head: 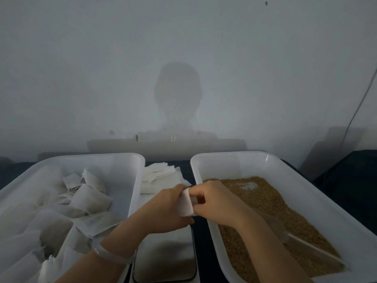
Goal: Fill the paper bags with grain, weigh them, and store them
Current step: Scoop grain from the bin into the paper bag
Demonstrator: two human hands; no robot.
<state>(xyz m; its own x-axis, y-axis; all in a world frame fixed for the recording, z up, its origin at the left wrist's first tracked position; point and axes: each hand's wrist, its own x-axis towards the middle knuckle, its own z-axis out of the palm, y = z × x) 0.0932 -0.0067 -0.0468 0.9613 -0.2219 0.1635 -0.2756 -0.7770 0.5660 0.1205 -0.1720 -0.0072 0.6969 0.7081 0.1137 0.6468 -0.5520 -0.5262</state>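
Both hands pinch one small white paper bag (186, 203) above the scale (165, 256): left hand (163, 209) beneath, right hand (214, 201) at its edge, beside the grain tray (230, 160).

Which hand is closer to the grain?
Right. The right hand is over the grain tray, at its left rim; the left hand, sharing the paper bag, is farther left above the scale.

Only one view, worn on the head. Faces forward and down, straight toward the wall (183, 37). Very near to the left hand (163, 209) and right hand (216, 203), low in the centre. Wide angle: takes in the left tray (91, 155), the right tray (228, 154), the scale (169, 256) between them, and much wall above.
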